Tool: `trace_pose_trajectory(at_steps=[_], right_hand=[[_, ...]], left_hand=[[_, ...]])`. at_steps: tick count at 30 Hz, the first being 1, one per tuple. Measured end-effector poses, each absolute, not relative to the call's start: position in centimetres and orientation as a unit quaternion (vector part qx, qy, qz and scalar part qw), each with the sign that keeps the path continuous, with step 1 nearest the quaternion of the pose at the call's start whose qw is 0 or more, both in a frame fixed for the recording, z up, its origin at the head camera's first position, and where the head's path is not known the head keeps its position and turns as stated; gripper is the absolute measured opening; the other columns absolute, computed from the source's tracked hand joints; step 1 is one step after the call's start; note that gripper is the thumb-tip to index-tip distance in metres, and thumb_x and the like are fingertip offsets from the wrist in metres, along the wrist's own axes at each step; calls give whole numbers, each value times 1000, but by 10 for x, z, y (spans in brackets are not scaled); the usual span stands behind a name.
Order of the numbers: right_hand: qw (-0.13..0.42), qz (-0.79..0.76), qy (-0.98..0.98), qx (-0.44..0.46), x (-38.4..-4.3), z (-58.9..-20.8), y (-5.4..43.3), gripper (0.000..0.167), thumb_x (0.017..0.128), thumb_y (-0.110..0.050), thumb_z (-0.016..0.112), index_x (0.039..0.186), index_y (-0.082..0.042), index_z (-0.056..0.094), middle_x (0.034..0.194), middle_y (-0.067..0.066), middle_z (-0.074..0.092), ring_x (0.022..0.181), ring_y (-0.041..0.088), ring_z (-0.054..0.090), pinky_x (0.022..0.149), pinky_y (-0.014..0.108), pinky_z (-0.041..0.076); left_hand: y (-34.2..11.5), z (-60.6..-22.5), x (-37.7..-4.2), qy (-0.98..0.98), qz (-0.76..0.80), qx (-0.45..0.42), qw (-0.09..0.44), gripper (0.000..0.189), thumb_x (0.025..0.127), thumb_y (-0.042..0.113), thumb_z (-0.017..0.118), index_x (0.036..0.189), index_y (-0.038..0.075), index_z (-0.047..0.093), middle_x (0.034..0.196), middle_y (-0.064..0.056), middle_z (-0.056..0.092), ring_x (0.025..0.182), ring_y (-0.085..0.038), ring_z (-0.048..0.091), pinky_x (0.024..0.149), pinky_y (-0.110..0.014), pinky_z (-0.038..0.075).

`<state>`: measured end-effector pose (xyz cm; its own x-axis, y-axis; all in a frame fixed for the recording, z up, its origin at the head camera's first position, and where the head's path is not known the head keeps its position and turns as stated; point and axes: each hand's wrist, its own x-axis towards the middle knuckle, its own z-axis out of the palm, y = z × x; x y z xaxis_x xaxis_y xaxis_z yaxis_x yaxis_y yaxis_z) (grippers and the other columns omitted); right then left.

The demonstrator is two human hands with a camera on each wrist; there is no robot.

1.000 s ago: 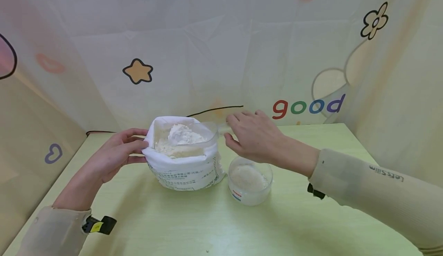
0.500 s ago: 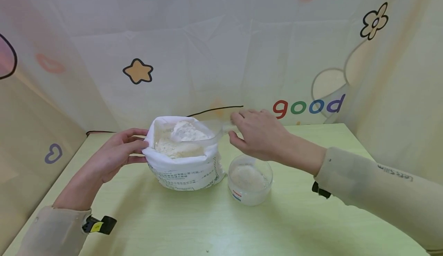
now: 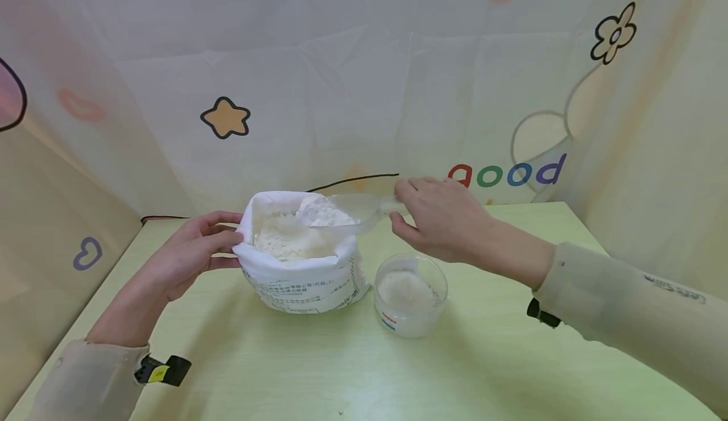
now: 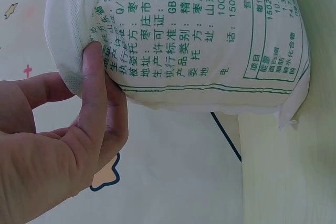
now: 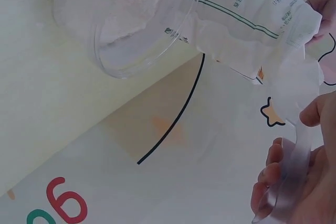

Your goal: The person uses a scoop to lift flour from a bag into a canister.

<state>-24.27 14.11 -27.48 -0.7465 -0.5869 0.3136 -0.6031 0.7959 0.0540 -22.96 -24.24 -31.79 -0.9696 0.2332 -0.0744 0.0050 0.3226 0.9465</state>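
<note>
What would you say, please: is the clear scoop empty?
No, the clear scoop in the right hand holds a heap of white powder.

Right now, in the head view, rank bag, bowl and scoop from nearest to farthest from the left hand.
1. Bag: its left rim held by the left hand.
2. Scoop: at the bag's right side.
3. Bowl: right of the bag.

In the head view, a hand could cross the table (image 3: 341, 373) at lower centre; mid-frame, the bag (image 3: 301, 291) and bowl (image 3: 416, 329) stand close together, the scoop (image 3: 365, 209) and right hand (image 3: 446, 222) obstructing above.
</note>
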Motion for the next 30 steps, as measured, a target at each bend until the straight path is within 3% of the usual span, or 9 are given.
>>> trace_pose_trajectory(at_steps=[5, 19, 30], right_hand=[[165, 21, -935, 313, -241, -277, 150, 25, 99, -27, 55, 105, -3, 63, 94, 7, 65, 81, 24, 61, 59, 33, 51], [159, 26, -940, 300, -234, -279, 167, 24, 99, -26, 54, 104, -4, 60, 95, 7, 64, 77, 22, 59, 62, 35, 52], [178, 22, -941, 287, -228, -287, 180, 21, 99, -25, 54, 100, -4, 58, 87, 4, 58, 76, 22, 55, 63, 34, 43]], left_hand=[[-242, -318, -230, 807, 578, 74, 98, 54, 106, 17, 57, 150, -7, 35, 133, -24, 53, 99, -17, 66, 88, -33, 60], [-244, -320, -231, 805, 580, 76, 99, 54, 106, 17, 58, 150, -7, 35, 133, -24, 53, 99, -16, 66, 88, -33, 60], [-243, -319, -231, 804, 581, 77, 100, 54, 106, 17, 57, 149, -7, 35, 133, -24, 53, 99, -17, 67, 88, -33, 60]])
